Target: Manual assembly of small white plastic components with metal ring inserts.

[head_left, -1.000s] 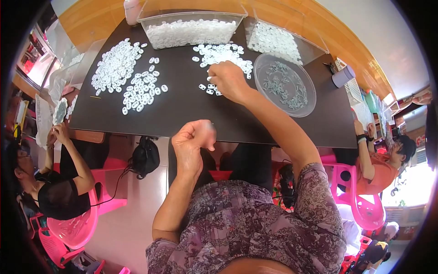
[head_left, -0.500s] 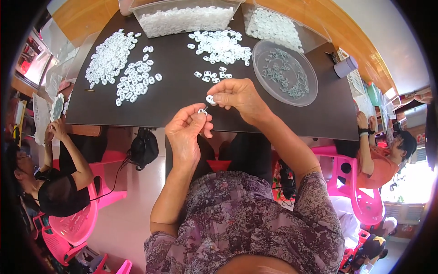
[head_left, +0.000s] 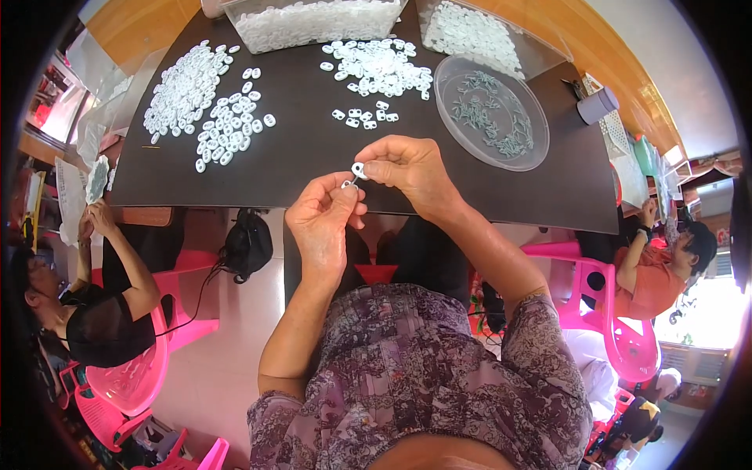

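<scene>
Over the table's near edge, both my hands are raised close together. My left hand [head_left: 319,227] pinches a small white plastic piece [head_left: 348,185] between thumb and fingertips. A thin grey pin [head_left: 355,179] sticks up from that piece. In the thumb and forefinger of my right hand [head_left: 419,178] is a white oval piece with holes [head_left: 358,168], just above the pin. Whether the pin's tip has entered a hole is too small to tell. Beyond my hands lies a small group of white pieces [head_left: 368,120], several with dark openings facing up.
A round clear tray [head_left: 542,153] of grey pins [head_left: 479,110] stands to the right. White pieces lie in piles at left [head_left: 184,90] and centre [head_left: 382,66]. Two clear bins [head_left: 317,41] line the back. A purple cup [head_left: 597,106] stands far right. Co-workers sit on both sides.
The right hand's white piece has come to the tip of the pin in my left hand. The view has tilted slightly, so the table sits a little higher in the picture.
</scene>
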